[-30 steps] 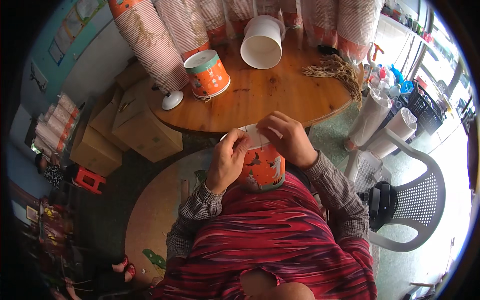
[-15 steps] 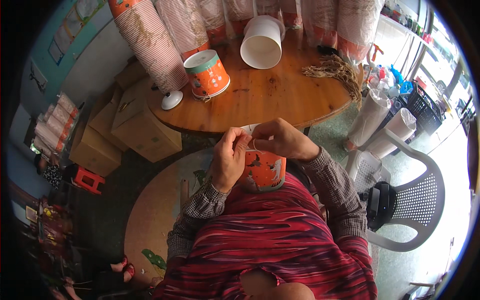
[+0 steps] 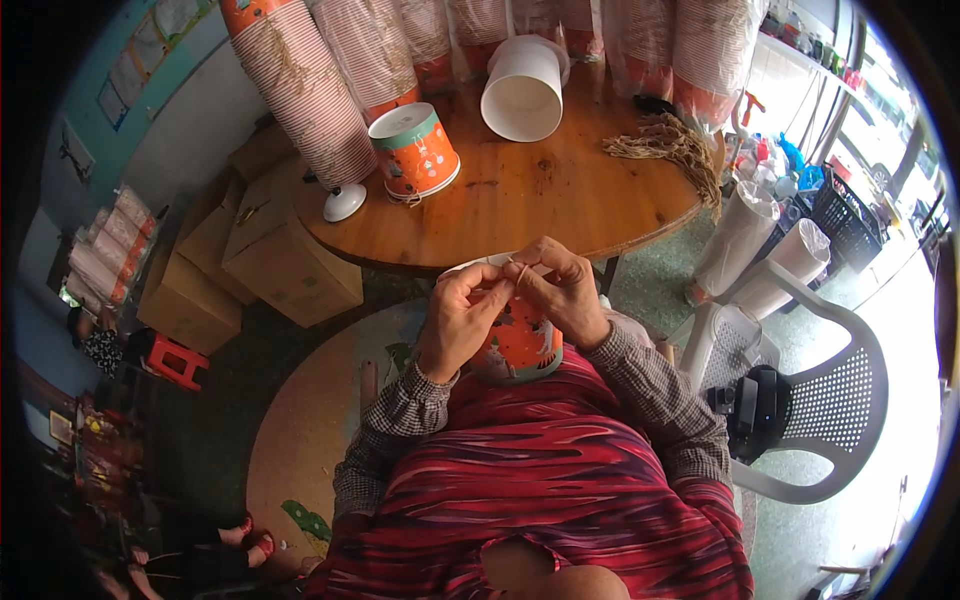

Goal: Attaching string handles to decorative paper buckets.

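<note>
An orange paper bucket (image 3: 522, 345) with printed figures rests on my lap against the red striped shirt. Above its pale rim, my left hand (image 3: 460, 318) and my right hand (image 3: 565, 298) meet, thumbs and fingers pinched together. Between the fingertips runs a thin pale cord (image 3: 513, 262), mostly hidden by the fingers. On the wooden table (image 3: 560, 200) beyond stands a second orange bucket (image 3: 415, 160) with a green band, a bit of cord at its base. A bundle of tan cords (image 3: 670, 150) hangs over the table's right edge.
Tall wrapped stacks of buckets (image 3: 300, 90) line the back of the table. A white tub (image 3: 525, 105) lies on its side there, and a white lid (image 3: 345, 202) sits at the left edge. Cardboard boxes (image 3: 290, 250) stand left; a grey plastic chair (image 3: 850, 400) stands right.
My right hand has come lower and closer to my left, fingertips now together. The small cord loop seen at my right fingers earlier no longer shows. The lap bucket has shifted slightly left.
</note>
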Demonstrator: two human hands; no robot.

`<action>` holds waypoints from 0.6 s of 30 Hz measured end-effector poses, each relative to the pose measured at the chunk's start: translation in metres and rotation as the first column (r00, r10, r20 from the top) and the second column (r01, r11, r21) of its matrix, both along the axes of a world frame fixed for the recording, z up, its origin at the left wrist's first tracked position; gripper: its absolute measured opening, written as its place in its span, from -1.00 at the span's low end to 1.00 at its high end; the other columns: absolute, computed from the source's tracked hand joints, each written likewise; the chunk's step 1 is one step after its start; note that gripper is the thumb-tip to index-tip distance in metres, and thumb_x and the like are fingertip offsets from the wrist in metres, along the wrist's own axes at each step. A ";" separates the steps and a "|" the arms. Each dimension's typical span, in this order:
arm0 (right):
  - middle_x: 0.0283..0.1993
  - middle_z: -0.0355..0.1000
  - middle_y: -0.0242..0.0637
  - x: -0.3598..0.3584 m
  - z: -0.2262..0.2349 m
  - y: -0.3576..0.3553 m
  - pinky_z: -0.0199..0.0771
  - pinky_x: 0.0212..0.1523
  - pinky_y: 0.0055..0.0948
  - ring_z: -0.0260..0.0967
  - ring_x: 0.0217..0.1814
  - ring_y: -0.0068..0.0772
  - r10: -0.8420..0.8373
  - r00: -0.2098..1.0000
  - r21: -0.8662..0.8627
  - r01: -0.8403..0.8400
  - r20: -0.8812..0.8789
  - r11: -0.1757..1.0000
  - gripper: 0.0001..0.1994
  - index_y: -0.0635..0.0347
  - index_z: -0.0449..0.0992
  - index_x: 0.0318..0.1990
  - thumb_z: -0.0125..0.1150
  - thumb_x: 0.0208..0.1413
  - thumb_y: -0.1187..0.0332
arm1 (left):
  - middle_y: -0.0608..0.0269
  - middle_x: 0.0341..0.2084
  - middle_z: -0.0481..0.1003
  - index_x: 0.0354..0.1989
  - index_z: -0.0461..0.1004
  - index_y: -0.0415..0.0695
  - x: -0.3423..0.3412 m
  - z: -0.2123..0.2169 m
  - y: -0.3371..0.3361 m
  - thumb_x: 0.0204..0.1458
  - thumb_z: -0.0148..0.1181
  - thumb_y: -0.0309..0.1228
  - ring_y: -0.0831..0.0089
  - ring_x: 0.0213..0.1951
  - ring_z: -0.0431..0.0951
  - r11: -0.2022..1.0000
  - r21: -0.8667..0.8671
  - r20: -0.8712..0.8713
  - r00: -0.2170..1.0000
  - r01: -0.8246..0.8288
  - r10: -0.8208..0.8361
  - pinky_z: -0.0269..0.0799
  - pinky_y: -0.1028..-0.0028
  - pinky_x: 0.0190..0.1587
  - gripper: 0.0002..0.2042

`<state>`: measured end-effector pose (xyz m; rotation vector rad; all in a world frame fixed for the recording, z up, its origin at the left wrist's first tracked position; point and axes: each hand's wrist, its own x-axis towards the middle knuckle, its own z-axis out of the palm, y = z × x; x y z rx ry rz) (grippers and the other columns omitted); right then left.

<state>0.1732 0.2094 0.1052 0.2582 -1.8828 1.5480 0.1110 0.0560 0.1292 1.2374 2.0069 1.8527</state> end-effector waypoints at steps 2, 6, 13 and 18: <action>-0.34 0.44 -0.43 0.005 0.009 0.004 0.39 -0.33 -0.61 0.36 -0.28 -0.68 0.075 0.993 -0.075 -0.068 0.091 0.995 -0.94 0.28 0.51 -0.28 0.19 0.10 0.50 | 0.26 -0.42 0.56 -0.31 0.47 -0.32 0.001 0.002 -0.002 0.15 0.10 -0.49 0.63 -0.37 0.52 0.999 -0.042 0.043 0.999 -0.008 0.010 0.44 0.61 -0.29 -0.88; -0.25 0.45 -0.42 0.007 0.005 0.025 0.38 -0.15 -0.63 0.36 -0.18 -0.66 0.254 0.955 -0.178 -0.226 0.153 0.958 -0.92 0.27 0.49 -0.21 0.13 0.17 0.51 | 0.28 -0.39 0.54 -0.30 0.43 -0.29 0.002 0.001 0.001 0.18 0.09 -0.46 0.65 -0.30 0.50 0.982 0.191 0.217 0.975 0.011 -0.053 0.42 0.62 -0.21 -0.87; -0.25 0.46 -0.32 0.000 0.040 0.023 0.42 -0.10 -0.52 0.42 -0.16 -0.46 0.185 0.980 0.182 -0.170 -0.072 0.969 -0.92 0.28 0.54 -0.32 0.23 0.01 0.61 | 0.40 -0.48 0.46 -0.29 0.48 -0.28 -0.007 -0.002 -0.004 0.16 0.14 -0.43 0.70 -0.38 0.43 0.984 0.178 0.283 0.959 -0.030 -0.022 0.35 0.68 -0.25 -0.86; -0.26 0.46 -0.28 -0.012 0.055 0.009 0.45 -0.14 -0.48 0.45 -0.16 -0.39 0.149 0.988 0.275 -0.134 -0.033 0.952 -0.84 0.27 0.56 -0.33 0.26 -0.12 0.65 | 0.36 -0.43 0.51 -0.24 0.51 -0.30 -0.006 0.003 -0.008 0.15 0.15 -0.44 0.69 -0.35 0.46 0.994 0.099 0.180 0.981 0.049 -0.067 0.38 0.67 -0.24 -0.84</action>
